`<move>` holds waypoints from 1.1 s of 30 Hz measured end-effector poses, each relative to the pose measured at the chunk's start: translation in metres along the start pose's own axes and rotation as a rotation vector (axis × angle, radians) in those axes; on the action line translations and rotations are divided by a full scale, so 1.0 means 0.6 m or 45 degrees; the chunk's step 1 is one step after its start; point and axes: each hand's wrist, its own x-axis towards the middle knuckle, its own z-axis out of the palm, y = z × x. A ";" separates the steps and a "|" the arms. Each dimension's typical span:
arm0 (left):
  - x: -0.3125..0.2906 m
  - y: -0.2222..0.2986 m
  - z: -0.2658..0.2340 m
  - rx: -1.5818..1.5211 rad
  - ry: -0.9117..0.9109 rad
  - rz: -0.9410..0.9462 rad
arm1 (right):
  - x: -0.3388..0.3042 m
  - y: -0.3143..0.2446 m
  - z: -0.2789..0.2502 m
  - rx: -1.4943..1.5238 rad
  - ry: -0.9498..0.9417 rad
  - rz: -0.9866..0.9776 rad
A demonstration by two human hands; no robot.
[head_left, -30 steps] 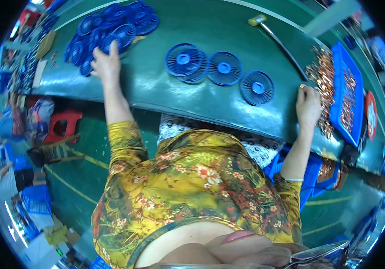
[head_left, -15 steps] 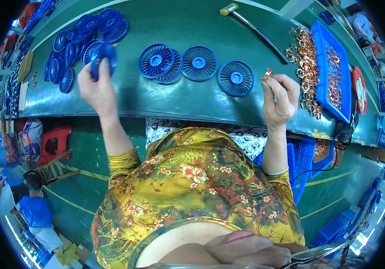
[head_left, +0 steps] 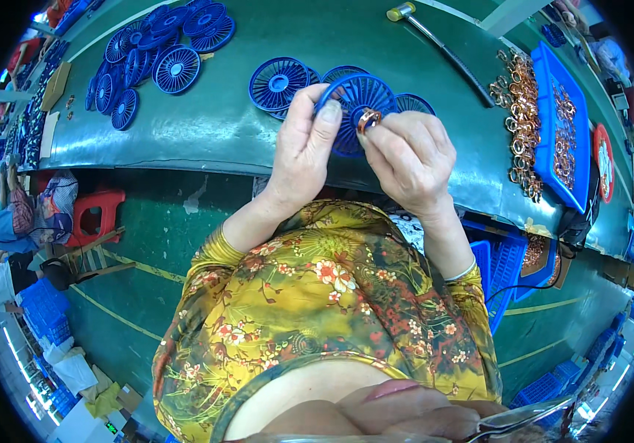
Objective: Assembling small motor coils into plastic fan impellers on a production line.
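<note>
My left hand [head_left: 306,144] grips a round blue plastic fan-guard-like disc [head_left: 361,92] by its left rim, tilted up over the bench. Between the thumb and fingertips of my right hand [head_left: 409,155] is a copper-coloured metal ring [head_left: 368,119], held right in front of the disc's hub. Whether ring and hub touch, I cannot tell. Behind the held disc lie more blue discs [head_left: 278,83], some overlapping, partly covered by my hands. At the far left a heap of the same discs [head_left: 176,69] rests on the green bench [head_left: 206,133].
A hammer [head_left: 442,48] with a yellow head lies at the back right. Beside it, many copper rings [head_left: 523,125] are piled against a blue tray [head_left: 546,111] holding more. A red round dish [head_left: 603,162] stands farther right. Below the bench are blue crates [head_left: 505,269] and a red stool [head_left: 99,214].
My left hand has brought a blue disc from the heap to the middle. My right hand has moved left with the copper ring, up to that disc. The view has shifted slightly.
</note>
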 end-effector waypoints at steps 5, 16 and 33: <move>-0.016 -0.022 0.006 -0.116 -0.088 -0.009 | 0.007 -0.011 0.007 0.037 -0.110 0.245; -0.021 -0.041 0.009 0.064 -0.057 -0.001 | -0.003 -0.013 0.015 0.066 -0.209 0.306; -0.026 -0.008 -0.013 -0.690 -0.341 -0.589 | -0.009 0.006 -0.043 0.321 -0.427 0.304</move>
